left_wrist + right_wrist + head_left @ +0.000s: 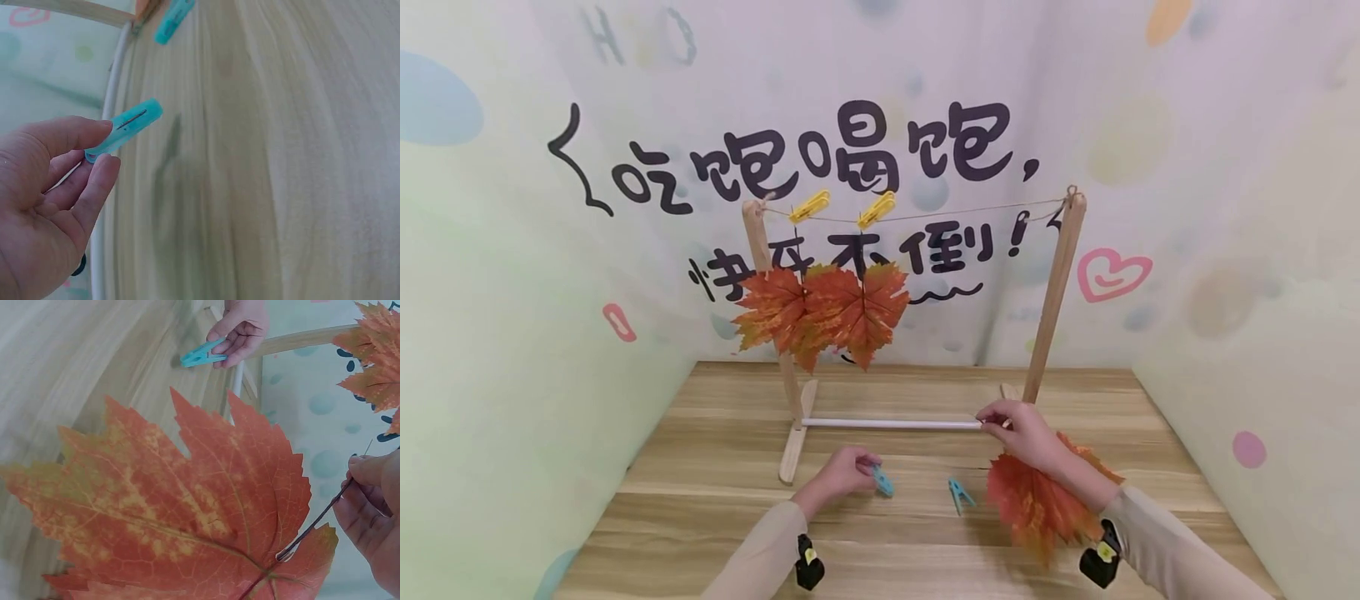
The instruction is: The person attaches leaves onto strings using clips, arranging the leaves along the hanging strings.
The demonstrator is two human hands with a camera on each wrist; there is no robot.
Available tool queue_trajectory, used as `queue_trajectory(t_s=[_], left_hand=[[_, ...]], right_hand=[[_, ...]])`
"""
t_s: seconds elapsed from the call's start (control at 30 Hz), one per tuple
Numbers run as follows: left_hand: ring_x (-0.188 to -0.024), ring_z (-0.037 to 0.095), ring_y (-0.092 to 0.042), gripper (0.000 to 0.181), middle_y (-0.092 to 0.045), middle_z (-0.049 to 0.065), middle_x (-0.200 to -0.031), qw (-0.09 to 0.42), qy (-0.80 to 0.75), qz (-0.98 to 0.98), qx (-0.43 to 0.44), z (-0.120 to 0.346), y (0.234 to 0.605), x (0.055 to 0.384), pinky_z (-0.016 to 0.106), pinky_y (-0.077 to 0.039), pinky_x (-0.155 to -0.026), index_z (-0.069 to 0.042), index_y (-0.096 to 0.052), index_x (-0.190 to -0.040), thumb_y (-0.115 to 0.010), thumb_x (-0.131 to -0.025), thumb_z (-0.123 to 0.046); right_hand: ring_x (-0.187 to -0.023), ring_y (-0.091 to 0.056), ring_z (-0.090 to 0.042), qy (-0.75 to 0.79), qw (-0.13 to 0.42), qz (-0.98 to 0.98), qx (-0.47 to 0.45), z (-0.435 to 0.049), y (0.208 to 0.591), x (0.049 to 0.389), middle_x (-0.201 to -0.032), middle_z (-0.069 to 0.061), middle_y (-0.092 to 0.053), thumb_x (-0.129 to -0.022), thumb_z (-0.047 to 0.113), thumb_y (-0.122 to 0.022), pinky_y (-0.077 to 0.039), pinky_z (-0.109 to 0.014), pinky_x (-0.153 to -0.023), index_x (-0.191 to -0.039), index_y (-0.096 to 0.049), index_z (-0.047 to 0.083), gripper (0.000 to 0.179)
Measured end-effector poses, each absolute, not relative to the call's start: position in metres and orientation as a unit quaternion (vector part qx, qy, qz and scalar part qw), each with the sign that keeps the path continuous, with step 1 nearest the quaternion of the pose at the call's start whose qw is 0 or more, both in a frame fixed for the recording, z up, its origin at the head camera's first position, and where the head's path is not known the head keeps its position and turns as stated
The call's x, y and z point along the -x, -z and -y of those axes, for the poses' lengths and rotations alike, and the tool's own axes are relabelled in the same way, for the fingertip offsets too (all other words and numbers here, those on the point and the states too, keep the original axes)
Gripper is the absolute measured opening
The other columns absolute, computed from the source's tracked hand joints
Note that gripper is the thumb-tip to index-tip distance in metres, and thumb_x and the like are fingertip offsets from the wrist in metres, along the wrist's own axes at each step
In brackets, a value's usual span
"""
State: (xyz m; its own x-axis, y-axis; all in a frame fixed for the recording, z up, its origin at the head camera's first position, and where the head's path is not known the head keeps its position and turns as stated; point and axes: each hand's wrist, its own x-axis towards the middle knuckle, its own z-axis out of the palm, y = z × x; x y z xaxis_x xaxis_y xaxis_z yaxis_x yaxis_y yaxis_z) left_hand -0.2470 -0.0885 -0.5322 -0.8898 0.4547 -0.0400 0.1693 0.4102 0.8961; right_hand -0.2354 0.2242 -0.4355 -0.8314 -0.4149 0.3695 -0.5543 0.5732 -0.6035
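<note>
My left hand [844,473] pinches a blue clothespin [883,481] between thumb and fingers, just above the table; the left wrist view shows its spring side. My right hand [1026,433], in front of the rack's right foot, pinches the thin dark stem [312,526] of a red-orange maple leaf [187,519]. The leaf hangs below that hand, partly covered by the forearm in the head view. Between the hands a second blue clothespin [959,493] lies on the wooden table.
A wooden rack has a left post [775,333], a right post [1054,308] and a white crossbar [887,424]. From its string [977,207], yellow clothespins [877,210] hold two maple leaves [865,312] near the left. A printed wall [925,50] stands behind.
</note>
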Motion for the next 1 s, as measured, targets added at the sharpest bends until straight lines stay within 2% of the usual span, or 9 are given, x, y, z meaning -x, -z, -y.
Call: queue_trajectory(t_s=[0.23, 0.47, 0.63, 0.77, 1.0], left_hand=[[-0.080, 0.021, -0.060, 0.035, -0.062, 0.015, -0.090, 0.153, -0.522, -0.818, -0.186, 0.093, 0.518, 0.250, 0.025, -0.051, -0.071, 0.015, -0.058, -0.102, -0.069, -0.069, 0.009], [-0.083, 0.028, -0.059, 0.030, -0.062, 0.019, -0.092, 0.139, -0.498, -0.827, -0.221, 0.099, 0.491, 0.257, 0.028, -0.050, -0.072, 0.014, -0.060, -0.097, -0.070, -0.069, 0.008], [-0.080, 0.021, -0.059, 0.027, -0.062, 0.014, -0.089, 0.133, -0.474, -0.840, -0.229, 0.101, 0.476, 0.261, 0.025, -0.050, -0.071, 0.008, -0.063, -0.094, -0.073, -0.069, 0.003], [-0.078, 0.016, -0.059, 0.026, -0.063, 0.009, -0.086, 0.115, -0.457, -0.852, -0.227, 0.104, 0.464, 0.264, 0.022, -0.050, -0.068, 0.004, -0.064, -0.094, -0.074, -0.072, -0.004], [-0.077, 0.015, -0.059, 0.028, -0.064, 0.007, -0.085, 0.090, -0.441, -0.869, -0.206, 0.109, 0.438, 0.266, 0.024, -0.050, -0.068, 0.006, -0.064, -0.098, -0.071, -0.076, -0.011]], right_hand=[[-0.069, -0.058, -0.010, -0.374, 0.123, 0.876, -0.280, -0.219, 0.420, 0.242, -0.081, -0.005, -0.065, -0.079, -0.002, -0.066, -0.051, -0.023, -0.059, -0.088, -0.068, 0.004, 0.011], [-0.069, -0.060, -0.010, -0.381, 0.121, 0.876, -0.269, -0.215, 0.407, 0.246, -0.083, -0.004, -0.068, -0.082, -0.001, -0.063, -0.050, -0.023, -0.058, -0.090, -0.069, 0.004, 0.012], [-0.068, -0.060, -0.012, -0.380, 0.133, 0.877, -0.261, -0.211, 0.400, 0.249, -0.082, -0.007, -0.068, -0.081, 0.000, -0.064, -0.048, -0.022, -0.054, -0.089, -0.070, 0.003, 0.010], [-0.070, -0.061, -0.014, -0.374, 0.140, 0.878, -0.263, -0.209, 0.393, 0.251, -0.082, -0.008, -0.068, -0.081, -0.001, -0.064, -0.050, -0.023, -0.058, -0.089, -0.069, 0.003, 0.010], [-0.072, -0.061, -0.017, -0.381, 0.151, 0.874, -0.262, -0.204, 0.376, 0.256, -0.083, -0.010, -0.067, -0.082, -0.002, -0.063, -0.052, -0.027, -0.064, -0.090, -0.068, 0.001, 0.010]])
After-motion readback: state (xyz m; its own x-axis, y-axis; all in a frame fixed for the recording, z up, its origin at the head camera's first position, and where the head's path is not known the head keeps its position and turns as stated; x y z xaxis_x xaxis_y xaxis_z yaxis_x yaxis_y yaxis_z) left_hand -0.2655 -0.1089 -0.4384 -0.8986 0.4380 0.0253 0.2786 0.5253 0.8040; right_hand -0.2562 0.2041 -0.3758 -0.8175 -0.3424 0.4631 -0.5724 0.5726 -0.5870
